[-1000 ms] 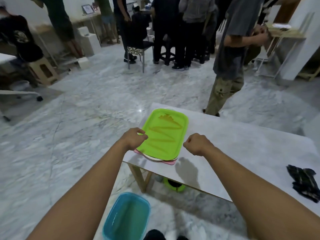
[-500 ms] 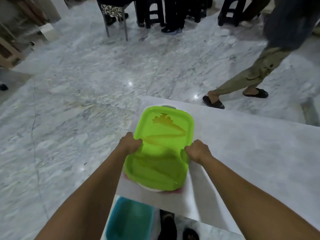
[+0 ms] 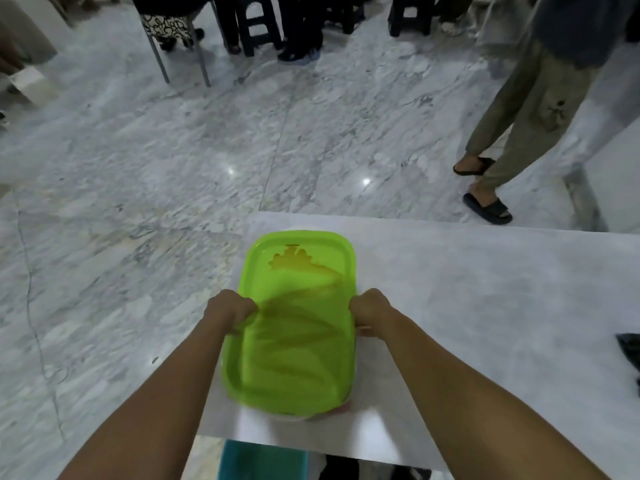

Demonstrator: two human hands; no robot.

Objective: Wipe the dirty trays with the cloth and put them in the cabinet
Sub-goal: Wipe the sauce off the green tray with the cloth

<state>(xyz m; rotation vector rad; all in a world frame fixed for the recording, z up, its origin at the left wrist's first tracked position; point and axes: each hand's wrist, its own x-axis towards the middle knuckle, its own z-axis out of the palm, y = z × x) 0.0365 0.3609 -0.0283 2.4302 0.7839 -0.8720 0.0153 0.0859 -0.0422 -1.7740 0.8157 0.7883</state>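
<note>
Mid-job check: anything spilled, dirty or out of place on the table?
Yes. The green tray, gripped at both sides by the left hand and right hand, has brownish smears, pooled at its far end and streaking toward the near end. The cloth lies untouched on the table, far right.

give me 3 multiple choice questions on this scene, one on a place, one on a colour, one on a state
1. Where is the dark cloth?
A. on the floor
B. at the right edge of the table
C. over a chair

2. What colour is the top tray?
A. green
B. blue
C. red

3. How is its surface?
A. spotless
B. streaked brown
C. covered with foam

Answers:
1 B, the dark fabric lies on the tabletop at the picture's right border.
2 A, its plastic is bright green.
3 B, brown smears cross it.
</note>
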